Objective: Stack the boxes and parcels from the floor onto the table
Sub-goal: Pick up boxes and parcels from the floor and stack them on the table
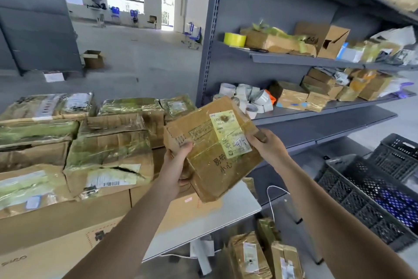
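Near, low right: taped parcels [248, 256] lie on the floor by the desk leg, so more loads are left. Black crates [373, 188] sit to their right; keep elbows off them. The desk [228, 206] shows a bare right corner, with a big flat carton [67, 229] covering its near-left part. Above that corner the cardboard box [214, 150] is in the air, tilted, label face up. The left grip [178, 159] is clasped on its near-left edge, thumb on top; the right grip [269, 145] is clenched round its far-right corner. The print looks like a fragile warning and the box's near corner is crushed, so level it first, lower it flat and don't drop it. Just left, the stack of taped boxes [108, 150] has crumpled, sloping tops. I'd seat this one on the flat carton hard against the stack, not on top. Let go only once it sits steady. Shelving [316, 59] stands far right, not a target.
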